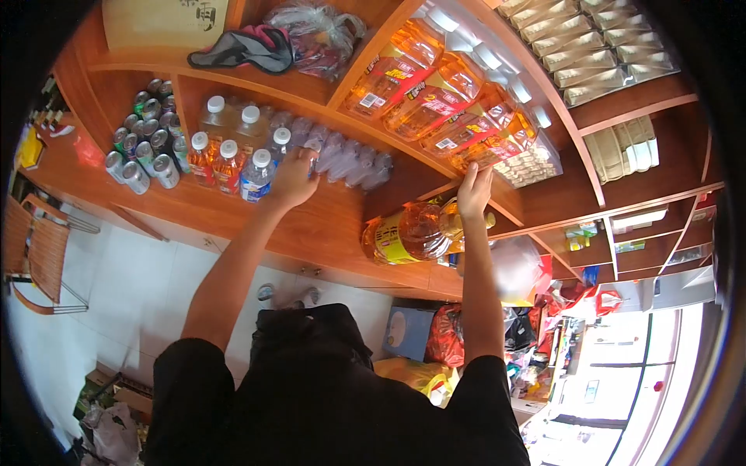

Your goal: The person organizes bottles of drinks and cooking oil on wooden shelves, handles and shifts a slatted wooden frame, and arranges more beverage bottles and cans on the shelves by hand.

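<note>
My left hand (pixel 294 180) reaches into the lower shelf, its fingers curled round what looks like a clear plastic bottle (pixel 314 155), mostly hidden by the hand. Just left of it stand a blue-labelled water bottle (pixel 256 177) and small orange drink bottles (pixel 227 168), all with white caps. My right hand (pixel 475 194) is raised, fingers stretched out, at the edge of the upper shelf, beneath large orange drink bottles (pixel 451 89) with red labels. Below and left of that hand lies a big oil bottle (pixel 404 233) with a yellow label.
Several drink cans (pixel 144 159) stand at the left end of the lower shelf. A plastic bag (pixel 315 35) and a grey-and-pink cloth item (pixel 245 50) lie above. Wooden dividers separate the compartments. A blue box (pixel 409 332) and bags crowd the floor; a wicker chair (pixel 47 252) stands left.
</note>
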A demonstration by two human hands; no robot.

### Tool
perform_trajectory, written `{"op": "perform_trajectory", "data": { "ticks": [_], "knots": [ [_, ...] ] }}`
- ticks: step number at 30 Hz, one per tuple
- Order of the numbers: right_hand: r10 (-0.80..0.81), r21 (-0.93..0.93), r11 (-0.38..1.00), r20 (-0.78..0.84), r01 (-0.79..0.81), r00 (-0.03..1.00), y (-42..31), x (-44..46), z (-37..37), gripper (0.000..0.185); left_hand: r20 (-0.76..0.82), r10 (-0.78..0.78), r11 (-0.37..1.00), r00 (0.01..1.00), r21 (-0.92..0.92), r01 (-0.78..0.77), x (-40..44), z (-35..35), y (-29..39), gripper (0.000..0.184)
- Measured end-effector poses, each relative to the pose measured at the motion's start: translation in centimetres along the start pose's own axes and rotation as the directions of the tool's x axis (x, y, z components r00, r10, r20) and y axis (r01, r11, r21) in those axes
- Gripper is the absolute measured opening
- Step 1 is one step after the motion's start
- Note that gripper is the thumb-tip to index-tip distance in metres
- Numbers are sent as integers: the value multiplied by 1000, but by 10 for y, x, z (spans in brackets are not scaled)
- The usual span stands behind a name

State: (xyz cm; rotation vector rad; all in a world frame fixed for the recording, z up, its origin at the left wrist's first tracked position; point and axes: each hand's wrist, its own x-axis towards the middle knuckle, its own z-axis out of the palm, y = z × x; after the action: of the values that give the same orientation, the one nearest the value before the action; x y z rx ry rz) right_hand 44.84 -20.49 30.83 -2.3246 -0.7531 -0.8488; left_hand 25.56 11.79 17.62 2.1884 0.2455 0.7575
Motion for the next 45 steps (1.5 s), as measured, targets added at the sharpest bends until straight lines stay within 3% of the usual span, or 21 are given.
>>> {"op": "perform_trajectory", "data": {
  "ticks": [3, 6, 8, 10, 12, 13, 14, 16, 18, 21, 24, 26, 27, 30, 33, 36, 39, 42, 43, 45],
  "knots": [
    [16, 41, 999, 70, -19, 997, -7, -1, -5, 51, 32, -33, 997, 999, 71, 31, -6, 36, -67, 22],
    [146, -28, 988, -118, -150, 982, -30, -31, 9, 48, 6, -84, 996, 996, 17, 84, -6, 42, -70, 20],
    [256, 239, 950, -213, -204, 943, -79, -63, 6, 50, -43, -107, 994, 993, 20, 108, -9, 39, -63, 18],
    [123, 142, 987, -325, -80, 938, -72, -113, 34, 53, -68, -90, 996, 994, 18, 91, -11, 34, -56, 16],
    [69, 151, 987, -83, -56, 994, -83, -167, 72, 53, -97, -137, 989, 986, -72, 131, -16, 30, -53, 16],
    [190, 257, 939, 168, -229, 967, -94, -194, 93, 51, -105, -133, 987, 986, -100, 122, -16, 32, -58, 21],
    [267, 309, 857, 418, -413, 868, -105, -220, 115, 49, -79, -165, 983, 983, -101, 156, -15, 29, -57, 23],
    [245, 372, 721, 653, -585, 717, -96, -275, 172, 52, -30, -232, 967, 972, -114, 227, -12, 25, -54, 26],
    [79, 166, 924, 800, -346, 595, -103, -288, 192, 68, 14, -276, 949, 961, -156, 275, -10, 29, -62, 28],
    [170, 21, 864, 928, -503, 332, -110, -308, 217, 90, 26, -257, 948, 966, -186, 257, -10, 30, -68, 27],
    [178, 78, 764, 929, -641, 325, -114, -319, 243, 102, 68, -285, 934, 956, -206, 292, -12, 30, -71, 23],
    [204, 92, 761, 906, -642, 370, -115, -325, 263, 108, 80, -337, 915, 938, -207, 346, -17, 29, -60, 20],
    [226, 97, 754, 891, -650, 395, -115, -325, 270, 110, 25, -279, 944, 960, -174, 279, -19, 34, -59, 18],
    [181, 265, 646, 858, -716, 481, -139, -283, 246, 116, 86, -293, 926, 952, -225, 305, -23, 48, -51, 17],
    [216, 213, 709, 842, -672, 494, -136, -274, 251, 110, 142, -226, 939, 964, -233, 254, -29, 57, -41, 17],
    [271, 283, 752, 691, -595, 671, -131, -288, 248, 99, 206, -228, 930, 952, -243, 275, -33, 69, -34, 17],
    [310, 320, 630, 732, -707, 607, -117, -289, 232, 84, 215, -237, 947, 948, -166, 274, -41, 86, -27, 17],
    [329, 430, 329, 783, -841, 529, -93, -322, 248, 73, 114, -199, 958, 973, -185, 218, -51, 94, -6, 16],
    [333, 547, 213, 738, -810, 587, -114, -300, 216, 74, 77, -218, 949, 973, -215, 230, -57, 97, 1, 17],
    [346, 474, 505, 654, -721, 673, -108, -302, 207, 82, 23, -210, 955, 977, -210, 210, -69, 110, 9, 17]
  ]
}}
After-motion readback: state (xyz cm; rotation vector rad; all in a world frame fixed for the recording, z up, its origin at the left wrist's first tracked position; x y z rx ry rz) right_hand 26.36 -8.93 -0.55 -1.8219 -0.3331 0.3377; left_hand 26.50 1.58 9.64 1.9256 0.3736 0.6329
